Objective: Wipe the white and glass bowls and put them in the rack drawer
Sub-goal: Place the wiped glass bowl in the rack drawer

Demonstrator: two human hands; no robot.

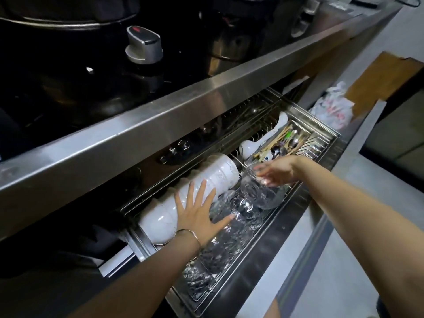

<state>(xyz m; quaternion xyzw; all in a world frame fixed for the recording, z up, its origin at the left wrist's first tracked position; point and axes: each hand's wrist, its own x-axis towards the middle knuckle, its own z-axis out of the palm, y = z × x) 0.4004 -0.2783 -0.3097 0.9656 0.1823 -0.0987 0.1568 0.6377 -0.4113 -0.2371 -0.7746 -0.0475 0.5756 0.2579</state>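
Observation:
The steel rack drawer (289,226) is pulled out below the counter. A row of white bowls (220,174) lies on edge along its far side. Beside it, nearer me, runs a row of glass bowls (231,235). My left hand (197,211) lies flat with fingers spread, pressing on the white bowls, its thumb on the glass ones. My right hand (276,171) reaches over the right end of the glass row. Its fingers curl over the top rim of an upright glass bowl (263,198). The hand is slightly blurred.
A cutlery tray (288,141) with spoons and chopsticks fills the drawer's right end, next to more white dishes (250,146). Above, the steel counter edge (183,111) overhangs the drawer, with a stove knob (143,44) and dark pots. A crumpled plastic bag (332,109) lies at right.

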